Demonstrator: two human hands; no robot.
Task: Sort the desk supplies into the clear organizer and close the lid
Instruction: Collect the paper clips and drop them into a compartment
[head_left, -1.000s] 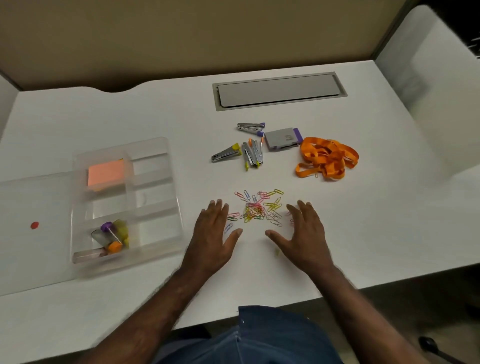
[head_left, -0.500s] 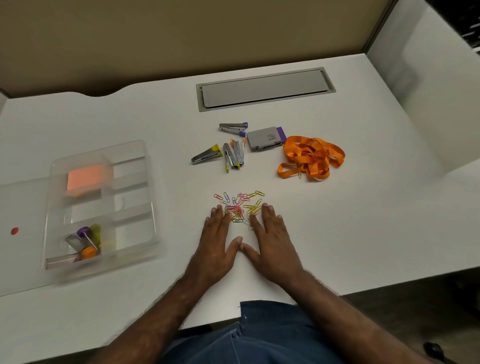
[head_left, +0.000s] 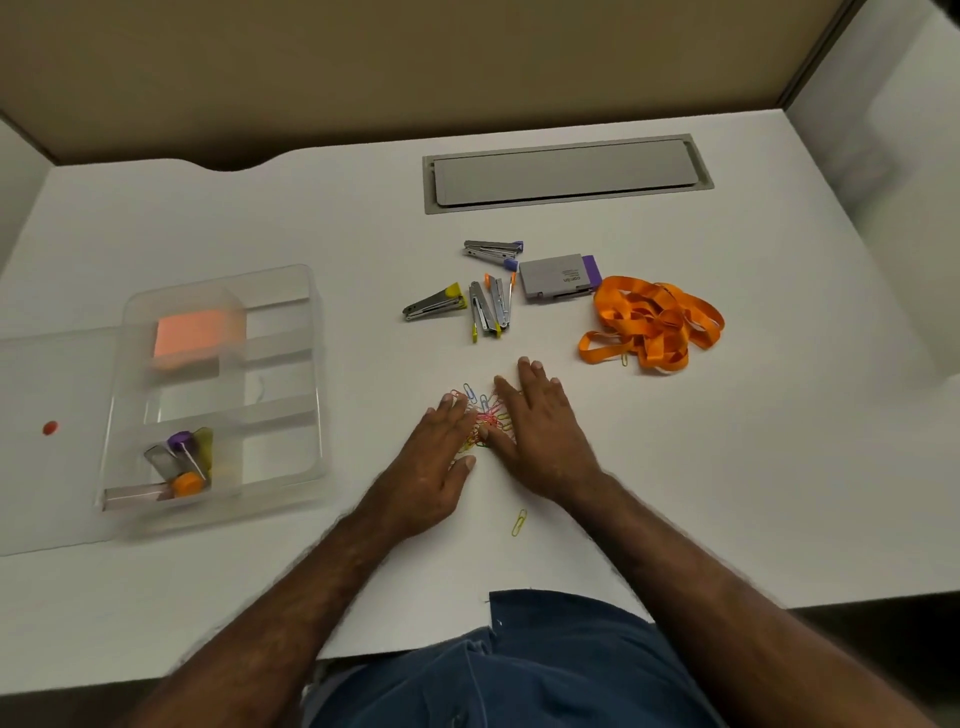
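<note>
Paper clips (head_left: 485, 415) in mixed colours lie bunched on the white tabletop (head_left: 727, 467), squeezed between the two hands near the front edge. Left hand (head_left: 441, 457) lies flat, palm down, its fingers (head_left: 449, 410) straight and close together, their inner side touching the heap; nothing is gripped. Right hand (head_left: 540, 431) lies flat likewise, fingers (head_left: 530, 379) extended and angled toward the left, pressing against the heap from the other side, thumb tucked near the clips. One yellow clip (head_left: 519, 522) sits apart, nearer the person, between the forearms. Clear organizer (head_left: 291, 488) stands well to the left, its lid (head_left: 52, 467) swung open flat further left, with a red dot on it. An orange sticky-note pad (head_left: 195, 335) fills a far compartment; small purple, yellow and orange items (head_left: 182, 460) rest in a near-left compartment. Beyond the hands lie several staple removers (head_left: 480, 296), a grey box with a purple end (head_left: 558, 278), and a tangle of orange bands (head_left: 654, 325).
</note>
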